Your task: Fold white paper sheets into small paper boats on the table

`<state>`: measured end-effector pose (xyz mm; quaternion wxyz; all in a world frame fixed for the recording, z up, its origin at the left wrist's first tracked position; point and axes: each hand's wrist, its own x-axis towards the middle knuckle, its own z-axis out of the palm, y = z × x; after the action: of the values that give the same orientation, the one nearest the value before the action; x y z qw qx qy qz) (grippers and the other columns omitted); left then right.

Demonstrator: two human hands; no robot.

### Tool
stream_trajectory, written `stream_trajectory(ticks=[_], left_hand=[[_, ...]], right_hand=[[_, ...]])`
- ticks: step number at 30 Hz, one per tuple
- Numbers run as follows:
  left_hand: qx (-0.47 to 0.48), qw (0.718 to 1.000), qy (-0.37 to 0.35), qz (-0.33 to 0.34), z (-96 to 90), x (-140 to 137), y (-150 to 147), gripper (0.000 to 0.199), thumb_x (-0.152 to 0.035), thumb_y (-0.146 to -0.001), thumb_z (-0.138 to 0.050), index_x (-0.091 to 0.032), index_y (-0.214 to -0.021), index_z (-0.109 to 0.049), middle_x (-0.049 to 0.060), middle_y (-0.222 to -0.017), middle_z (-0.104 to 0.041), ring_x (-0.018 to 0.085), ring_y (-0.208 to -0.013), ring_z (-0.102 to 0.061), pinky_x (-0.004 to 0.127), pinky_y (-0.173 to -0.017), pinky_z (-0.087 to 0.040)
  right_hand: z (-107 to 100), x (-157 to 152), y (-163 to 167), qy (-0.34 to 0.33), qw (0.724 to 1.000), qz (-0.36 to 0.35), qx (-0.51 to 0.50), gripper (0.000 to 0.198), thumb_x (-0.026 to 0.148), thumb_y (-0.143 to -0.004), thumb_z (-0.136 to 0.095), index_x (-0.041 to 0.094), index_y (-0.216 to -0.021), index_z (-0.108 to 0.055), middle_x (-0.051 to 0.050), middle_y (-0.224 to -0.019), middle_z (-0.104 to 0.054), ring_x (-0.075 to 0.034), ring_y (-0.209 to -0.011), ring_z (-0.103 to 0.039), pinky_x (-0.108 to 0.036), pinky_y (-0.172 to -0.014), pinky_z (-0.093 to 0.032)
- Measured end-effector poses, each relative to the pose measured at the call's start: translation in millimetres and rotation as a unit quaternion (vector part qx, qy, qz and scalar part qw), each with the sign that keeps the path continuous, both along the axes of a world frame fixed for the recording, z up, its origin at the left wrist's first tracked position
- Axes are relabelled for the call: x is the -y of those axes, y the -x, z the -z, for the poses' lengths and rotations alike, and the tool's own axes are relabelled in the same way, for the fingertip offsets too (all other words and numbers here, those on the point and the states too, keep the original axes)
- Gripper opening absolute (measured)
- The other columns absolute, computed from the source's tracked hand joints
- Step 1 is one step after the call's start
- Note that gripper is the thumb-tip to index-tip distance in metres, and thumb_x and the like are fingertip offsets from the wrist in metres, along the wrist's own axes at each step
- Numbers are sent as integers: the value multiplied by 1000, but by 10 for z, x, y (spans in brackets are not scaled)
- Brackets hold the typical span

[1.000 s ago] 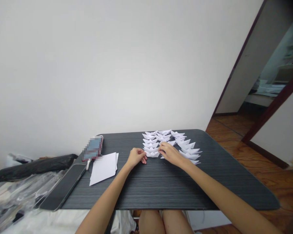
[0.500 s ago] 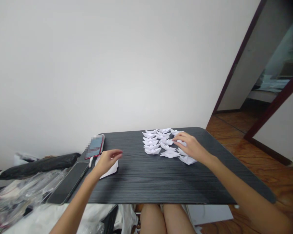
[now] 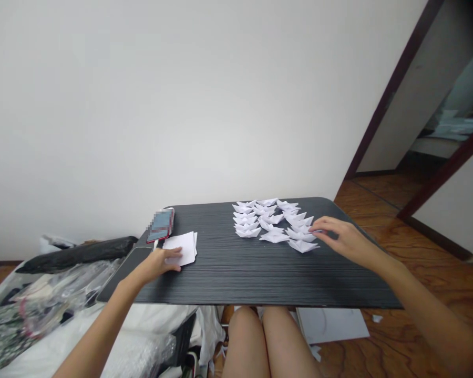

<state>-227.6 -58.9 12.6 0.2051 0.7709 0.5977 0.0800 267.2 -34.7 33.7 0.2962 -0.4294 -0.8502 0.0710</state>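
Observation:
My left hand (image 3: 160,264) lies on the near left corner of a small stack of white paper sheets (image 3: 185,245), its fingers spread and the thumb apart. At the right, my right hand (image 3: 345,240) hovers beside the right column of folded white paper boats (image 3: 302,246). Its fingers are loosely bent with a gap to the thumb, and the fingertips are close to the end of one boat; whether they touch it I cannot tell. The boats stand in three columns on the dark table (image 3: 220,278).
A phone with a lit screen (image 3: 161,224) lies at the table's back left. A dark flat device (image 3: 122,275) is along the left edge, partly behind my left arm. Plastic-wrapped bundles (image 3: 79,283) are left of the table. A white wall (image 3: 220,105) stands behind it.
My left hand has come down onto the paper stack. My right hand has moved right, off the boats it was covering, so the right column shows. The view has shifted a little.

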Motion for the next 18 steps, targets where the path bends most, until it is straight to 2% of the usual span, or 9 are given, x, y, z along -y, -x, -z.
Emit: stream_trajectory(ticks=[4, 9, 13, 18], left_hand=[[26, 1000, 6, 13, -31, -49, 28, 37, -42, -70, -49, -17, -92, -67, 10, -112, -57, 27, -96, -57, 34, -84, -40], [-34, 997, -65, 7, -81, -28, -71, 31, -35, -73, -46, -18, -80, -70, 10, -85, -69, 23, -79, -62, 28, -74, -43], [-54, 990, -133, -18, -182, 21, -154, 33, -35, -75, -42, -17, -79, -70, 8, -73, -69, 19, -65, -62, 23, -62, -42], [-29, 972, -212, -100, -381, 9, -293, 31, -39, -72, -46, -18, -77, -70, 6, -74, -70, 21, -66, -63, 24, -61, -44]], right_hand=[[52, -11, -58, 36, 999, -15, 18, 21, 30, -81, -45, 17, -84, -60, -7, -90, -59, -18, -85, -55, -29, -77, -42], [100, 3, 3, 51, 998, -27, 6, 22, 30, -82, -43, 16, -83, -60, -8, -89, -60, -18, -87, -54, -30, -78, -41], [103, 59, 237, 87, 994, -64, -15, 22, 28, -83, -41, 17, -83, -60, -6, -86, -60, -16, -81, -55, -28, -75, -41], [113, 113, 699, 142, 982, -115, -51, 19, 23, -81, -44, 17, -82, -61, -6, -81, -61, -15, -73, -55, -28, -69, -43]])
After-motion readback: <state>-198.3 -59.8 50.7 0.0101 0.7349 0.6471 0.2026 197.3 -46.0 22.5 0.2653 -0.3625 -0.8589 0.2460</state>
